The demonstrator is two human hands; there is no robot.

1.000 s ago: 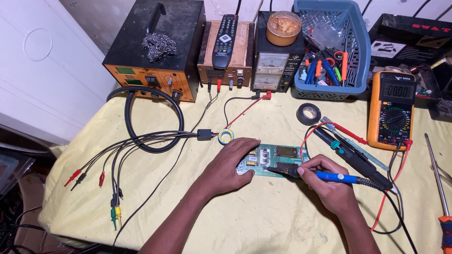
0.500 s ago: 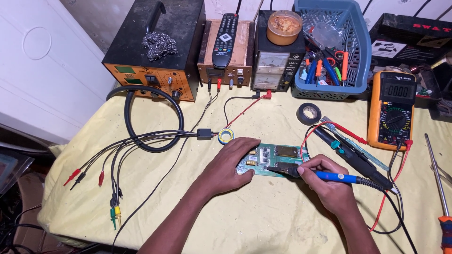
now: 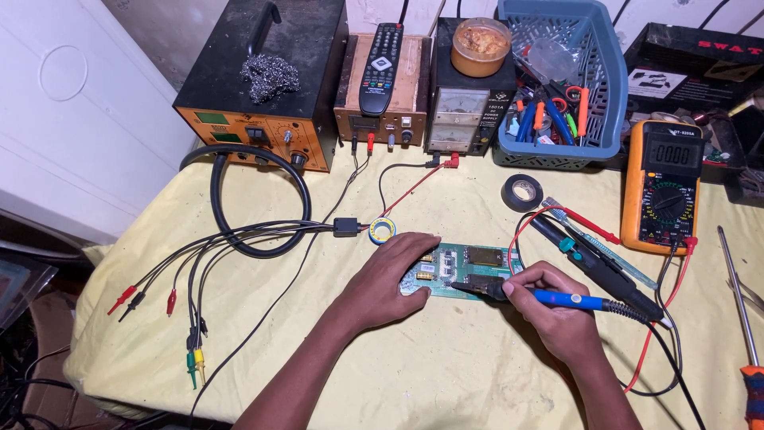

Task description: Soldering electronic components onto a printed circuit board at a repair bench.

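Nothing has visibly shifted since the earlier frames: the right hand [image 3: 557,314] keeps its fingers pinched on the blue soldering iron [image 3: 569,299], while the left hand [image 3: 386,279] stays spread flat on the green circuit board [image 3: 469,267], so the work looks held steady. At centre frame on the yellow bench [image 3: 446,374], the iron's long axis lies nearly level, tip pointing left onto the board, cord trailing right toward the multimeter [image 3: 662,185].

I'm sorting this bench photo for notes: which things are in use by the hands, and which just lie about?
In use:
- left hand pressing down the green circuit board
- right hand holding the blue soldering iron, tip on the board

Lying about:
- multimeter
- remote control
- black tape roll
- blue basket
- screwdriver
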